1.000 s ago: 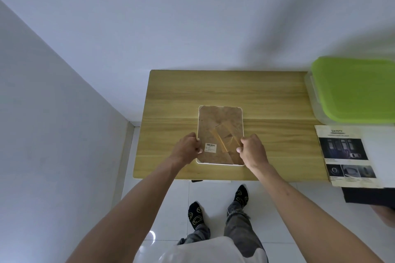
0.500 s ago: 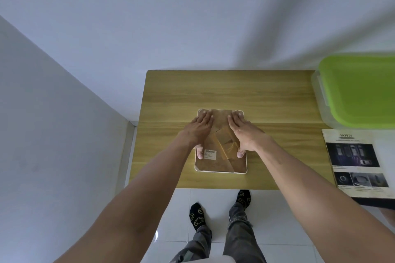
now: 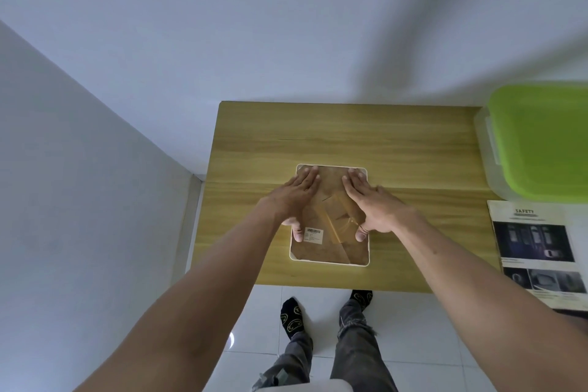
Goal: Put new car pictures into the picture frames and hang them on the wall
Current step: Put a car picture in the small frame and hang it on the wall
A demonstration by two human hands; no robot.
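- While your left hand [image 3: 294, 199] lies flat and open on the brown backing board of the picture frame [image 3: 329, 251], your right hand [image 3: 370, 205] lies open beside it, palm down on the same board; neither grips anything.
- Your fingertips reach the frame's far edge and your thumbs point toward you, the left thumb just beside a white barcode label [image 3: 313, 235].
- The white-rimmed frame lies face down near the front middle of the wooden table [image 3: 350, 137].
- To your right, a car brochure [image 3: 537, 251] headed "SAFETY" lies flat, with a green-lidded plastic box [image 3: 541, 140] behind it.
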